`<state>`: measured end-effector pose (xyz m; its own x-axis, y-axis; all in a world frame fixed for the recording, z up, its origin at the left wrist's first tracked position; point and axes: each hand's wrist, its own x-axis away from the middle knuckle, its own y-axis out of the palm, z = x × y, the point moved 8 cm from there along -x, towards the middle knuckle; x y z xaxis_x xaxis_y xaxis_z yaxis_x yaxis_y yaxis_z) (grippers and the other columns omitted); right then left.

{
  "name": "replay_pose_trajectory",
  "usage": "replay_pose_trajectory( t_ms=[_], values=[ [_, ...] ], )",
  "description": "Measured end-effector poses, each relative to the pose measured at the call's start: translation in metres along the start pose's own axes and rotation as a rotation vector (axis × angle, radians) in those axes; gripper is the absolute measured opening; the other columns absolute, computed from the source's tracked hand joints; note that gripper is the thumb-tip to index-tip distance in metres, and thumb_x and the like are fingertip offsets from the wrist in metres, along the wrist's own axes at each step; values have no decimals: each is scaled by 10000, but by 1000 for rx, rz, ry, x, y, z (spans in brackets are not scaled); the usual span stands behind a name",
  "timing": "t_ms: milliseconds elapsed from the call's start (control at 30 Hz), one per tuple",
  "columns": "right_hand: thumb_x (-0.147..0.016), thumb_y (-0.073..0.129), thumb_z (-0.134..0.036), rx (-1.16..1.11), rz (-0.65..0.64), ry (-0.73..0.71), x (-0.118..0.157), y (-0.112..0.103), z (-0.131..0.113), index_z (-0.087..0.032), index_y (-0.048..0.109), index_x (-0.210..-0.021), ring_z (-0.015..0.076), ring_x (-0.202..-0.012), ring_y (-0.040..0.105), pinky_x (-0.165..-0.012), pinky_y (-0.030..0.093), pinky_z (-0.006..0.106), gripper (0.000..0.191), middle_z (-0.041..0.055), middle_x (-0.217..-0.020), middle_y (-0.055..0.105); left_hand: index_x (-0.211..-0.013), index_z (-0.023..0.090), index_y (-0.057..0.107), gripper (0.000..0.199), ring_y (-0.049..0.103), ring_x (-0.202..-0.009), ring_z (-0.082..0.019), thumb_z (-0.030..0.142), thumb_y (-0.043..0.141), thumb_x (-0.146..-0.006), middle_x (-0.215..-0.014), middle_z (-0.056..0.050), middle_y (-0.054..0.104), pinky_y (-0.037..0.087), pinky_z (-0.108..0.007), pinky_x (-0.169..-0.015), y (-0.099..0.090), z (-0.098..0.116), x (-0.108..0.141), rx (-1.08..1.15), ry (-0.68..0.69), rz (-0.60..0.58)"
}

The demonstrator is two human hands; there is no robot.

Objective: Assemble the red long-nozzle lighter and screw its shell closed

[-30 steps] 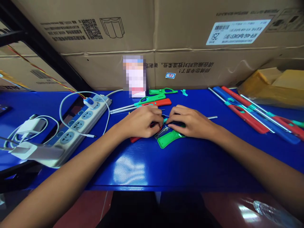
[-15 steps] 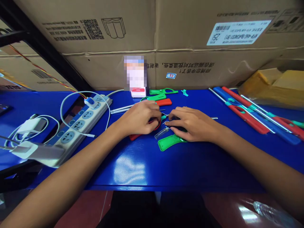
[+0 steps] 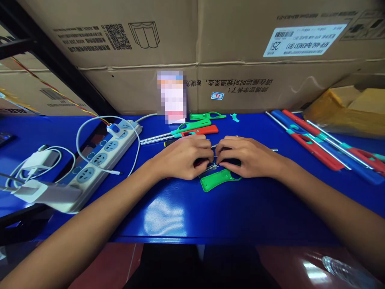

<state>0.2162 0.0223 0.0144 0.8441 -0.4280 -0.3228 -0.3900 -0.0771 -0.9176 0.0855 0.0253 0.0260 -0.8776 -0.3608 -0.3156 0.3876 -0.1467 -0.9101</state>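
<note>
My left hand (image 3: 192, 156) is closed, its fingertips pinched together over the small parts on the table. Facing it, my right hand (image 3: 246, 156) is closed too, thumb and fingertips almost meeting the left ones. What either pinches is tiny and hidden. Under the fingertips lies a clear lighter fuel tank (image 3: 207, 169) with a small metal end, partly covered by my left hand. A green lighter shell half (image 3: 216, 180) lies just in front, one end beneath my right hand. A thin metal rod (image 3: 273, 149) sticks out behind my right hand.
Behind my hands lie a green long-neck lighter (image 3: 192, 125), a red one (image 3: 204, 130) and a green shell piece (image 3: 207, 116). A phone (image 3: 173, 100) leans on the cardboard box (image 3: 234, 48). More lighters (image 3: 319, 150) lie right; a power strip (image 3: 102, 160) stands left.
My left hand has moved right, over the clear tank, and its fingertips now come close to the right ones. My right hand's fingers have curled in. The red part under my left hand is now mostly covered.
</note>
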Motion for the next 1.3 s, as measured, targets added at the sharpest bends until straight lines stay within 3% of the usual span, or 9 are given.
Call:
replay_pose_trajectory(
  t_ms=[300, 633, 800, 933, 1067, 1300],
  values=[
    [-1028, 674, -187, 12, -4, -17, 1, -2, 0, -220, 792, -981, 250, -998, 707, -901, 564, 417, 131, 78, -1075, 754, -1096, 199, 802, 202, 697, -1020, -234, 258, 609, -1106, -1041, -80, 762, 542, -400, -962, 15, -11, 1, -11, -29, -66],
    [-1041, 653, -199, 22, 3, 24, 0, 0, 2, -237, 766, -1003, 245, -1006, 710, -921, 574, 412, 125, 70, -1062, 762, -931, 164, 738, 185, 613, -865, -203, 213, 609, -1054, -907, -64, 697, 513, -359, -845, 15, -6, -5, -101, -60, -14],
    [-1027, 648, -183, 9, 25, 55, 1, -1, 6, -224, 769, -1021, 245, -995, 705, -929, 576, 426, 128, 78, -1069, 764, -904, 177, 733, 61, 615, -749, -137, 207, 692, -938, -817, -5, 706, 487, -282, -713, -6, -34, 3, 181, -275, 214],
    [-1035, 633, -212, -16, 109, 109, 1, -8, 9, -226, 778, -1071, 261, -1016, 705, -936, 575, 452, 151, 88, -1092, 765, -879, 170, 740, 78, 624, -658, -96, 244, 738, -904, -747, 11, 721, 481, -228, -628, -4, -53, 11, 467, -453, 298],
    [-1052, 611, -202, -57, 263, 168, 1, -17, 11, -234, 774, -1111, 262, -1025, 716, -920, 578, 443, 176, 87, -1070, 764, -926, 148, 762, 161, 661, -674, -107, 294, 812, -879, -781, -24, 759, 531, -236, -645, 1, -58, 10, 658, -489, 347],
    [-1057, 644, -201, -101, 402, 198, 4, -13, 11, -232, 741, -1187, 232, -989, 735, -882, 591, 399, 166, 80, -1101, 767, -1023, 149, 754, 294, 777, -784, -152, 283, 910, -814, -868, -56, 826, 618, -284, -757, 5, -64, 11, 806, -533, 408]
  ],
)
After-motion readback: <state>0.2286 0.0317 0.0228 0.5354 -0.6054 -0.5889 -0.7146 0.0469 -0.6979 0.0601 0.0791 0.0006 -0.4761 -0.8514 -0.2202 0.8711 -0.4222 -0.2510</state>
